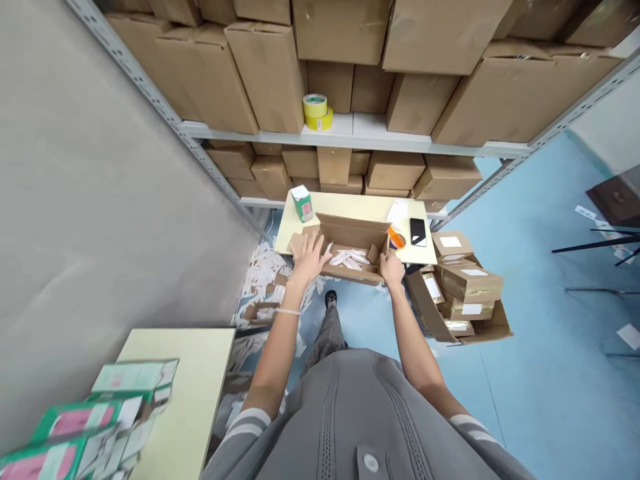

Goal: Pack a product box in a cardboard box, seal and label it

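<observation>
An opened cardboard box [351, 232] sits at the front edge of the small cream table, with white paper strips [351, 259] inside. My left hand [307, 259] lies over the box's left end, its fingers spread and a pale strip close to the thumb. At the right end, my right hand [391, 268] is closed around the box's edge; its fingertips are partly hidden. Just beyond that hand stands an orange and dark tape dispenser [396, 238]. A green and white carton [302, 203] stands behind my left hand.
A phone [417, 231] lies on the table [350, 202] at right. Shelves of cardboard boxes [340, 30] rise behind, with yellow tape rolls [317, 111]. Packed boxes [470, 285] fill a large carton at right. Paper scraps [260, 273] cover the floor at left; flattened green cartons [75, 420] lie nearer.
</observation>
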Demonstrator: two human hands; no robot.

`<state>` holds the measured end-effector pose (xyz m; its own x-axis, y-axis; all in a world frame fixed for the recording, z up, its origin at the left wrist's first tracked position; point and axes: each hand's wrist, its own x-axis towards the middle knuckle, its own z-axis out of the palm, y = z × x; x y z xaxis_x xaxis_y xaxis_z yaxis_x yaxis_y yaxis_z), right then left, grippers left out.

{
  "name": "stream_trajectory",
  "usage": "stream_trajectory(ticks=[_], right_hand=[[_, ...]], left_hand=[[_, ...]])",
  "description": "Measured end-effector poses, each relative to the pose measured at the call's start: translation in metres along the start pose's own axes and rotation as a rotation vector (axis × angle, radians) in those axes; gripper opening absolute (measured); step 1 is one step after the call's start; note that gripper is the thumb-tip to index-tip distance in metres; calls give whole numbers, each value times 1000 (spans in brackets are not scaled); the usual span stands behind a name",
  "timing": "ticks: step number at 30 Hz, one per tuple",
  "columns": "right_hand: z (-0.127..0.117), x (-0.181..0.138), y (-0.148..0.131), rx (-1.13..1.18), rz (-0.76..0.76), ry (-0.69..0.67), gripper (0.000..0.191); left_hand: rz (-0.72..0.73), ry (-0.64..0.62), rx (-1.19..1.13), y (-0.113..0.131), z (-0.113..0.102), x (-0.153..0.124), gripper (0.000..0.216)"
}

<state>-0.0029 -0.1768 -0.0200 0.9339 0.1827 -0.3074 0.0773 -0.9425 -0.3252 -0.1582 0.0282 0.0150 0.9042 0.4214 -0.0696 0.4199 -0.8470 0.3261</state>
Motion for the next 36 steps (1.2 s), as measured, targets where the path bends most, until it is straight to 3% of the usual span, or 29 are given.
stream_trajectory(ticks=[7, 12, 16, 20, 26, 36], right_hand=[[3, 89, -20, 1, -34, -47, 45], [8, 129, -29, -38, 6, -61, 44], [14, 150, -41, -108, 57, -83, 38], [20, 165, -54, -175, 64, -58, 35], [34, 168, -65, -203, 117, 84, 38], [23, 167, -73, -85, 85, 101, 44]], left_hand=[[-10, -37, 76, -17, 38, 76, 76], [91, 40, 112, -12, 63, 99, 75], [49, 127, 146, -12, 72, 114, 78], [-16, 131, 163, -12, 83, 126, 81], [-36, 141, 167, -13, 93, 140, 75], [-3, 57, 114, -17, 79, 158, 72]])
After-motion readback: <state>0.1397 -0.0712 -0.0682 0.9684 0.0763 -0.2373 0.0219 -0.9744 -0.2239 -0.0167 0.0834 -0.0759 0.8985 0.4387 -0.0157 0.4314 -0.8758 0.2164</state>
